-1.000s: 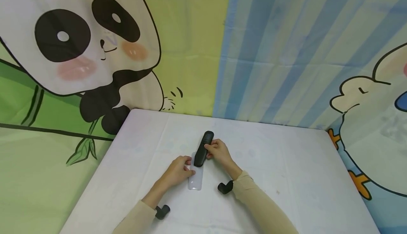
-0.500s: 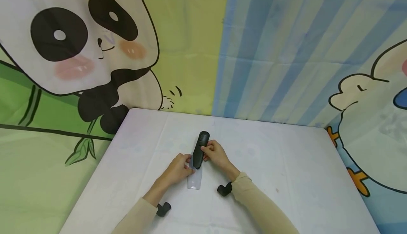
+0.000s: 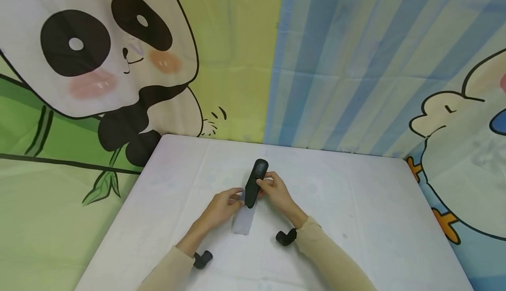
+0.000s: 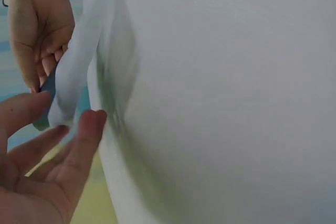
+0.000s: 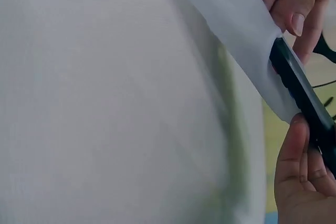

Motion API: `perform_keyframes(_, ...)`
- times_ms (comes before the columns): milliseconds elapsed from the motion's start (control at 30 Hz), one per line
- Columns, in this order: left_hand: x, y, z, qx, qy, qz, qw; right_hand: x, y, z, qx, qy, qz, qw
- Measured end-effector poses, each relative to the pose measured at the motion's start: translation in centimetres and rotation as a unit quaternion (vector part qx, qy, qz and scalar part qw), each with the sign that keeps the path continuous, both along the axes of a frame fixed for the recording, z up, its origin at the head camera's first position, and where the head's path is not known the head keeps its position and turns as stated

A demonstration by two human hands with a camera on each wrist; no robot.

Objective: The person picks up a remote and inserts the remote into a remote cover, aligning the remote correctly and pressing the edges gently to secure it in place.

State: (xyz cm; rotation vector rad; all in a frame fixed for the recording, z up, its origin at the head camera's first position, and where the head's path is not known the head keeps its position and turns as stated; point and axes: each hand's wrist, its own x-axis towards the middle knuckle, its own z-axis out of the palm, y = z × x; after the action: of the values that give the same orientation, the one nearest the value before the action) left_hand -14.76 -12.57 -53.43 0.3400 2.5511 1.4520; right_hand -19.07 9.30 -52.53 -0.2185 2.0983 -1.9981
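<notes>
My right hand pinches a slim black device with a ridged far end, its exact kind unclear. The near end lies at the mouth of a translucent plastic sleeve; in the right wrist view, the black device is partly within the opening of the sleeve. On the other side, my left hand holds the sleeve near that mouth between thumb and fingers. From the left wrist, the sleeve appears raised at a slant above the table, and much of the device is hidden behind it.
A white-covered table lies under both hands. Behind it hangs a printed cloth with a panda and blue stripes. Black wrist mounts stick out inward from both sleeves.
The black device first swung left and more upright, then moved right and away with my right hand. My left hand shifted slightly the same way, and the sleeve now slants to the right.
</notes>
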Motion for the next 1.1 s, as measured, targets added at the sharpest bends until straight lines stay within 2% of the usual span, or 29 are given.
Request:
perform_keyframes(133,-0.2,0.5,0.7,0.084,-0.032,0.012,0.9959,0.6,1.4,1.8,-0.021,0.003,0.007,1.0)
perform_keyframes(267,-0.5,1.2,1.1,0.144,-0.064,0.01,0.9875,0.8,2.6,1.5,-0.014,0.031,0.007,0.999)
perform_keyframes(433,-0.5,2.2,1.6,0.158,-0.078,-0.017,0.9842,1.9,3.5,2.9,-0.006,0.071,0.018,0.997)
perform_keyframes(600,-0.6,2.9,2.4,0.196,-0.085,-0.045,0.9758,2.7,4.1,4.1,-0.038,0.107,0.014,0.993)
perform_keyframes(733,-0.6,3.3,3.0,0.222,-0.088,-0.067,0.9687,3.0,4.4,4.4,-0.059,0.128,0.01,0.99)
perform_keyframes(933,-0.4,3.7,3.5,0.238,-0.097,-0.078,0.9632,3.2,4.6,4.5,-0.055,0.142,0.025,0.988)
perform_keyframes(1100,-0.2,4.0,3.8,0.241,-0.087,-0.082,0.963,3.3,4.8,5.1,-0.032,0.154,0.025,0.987)
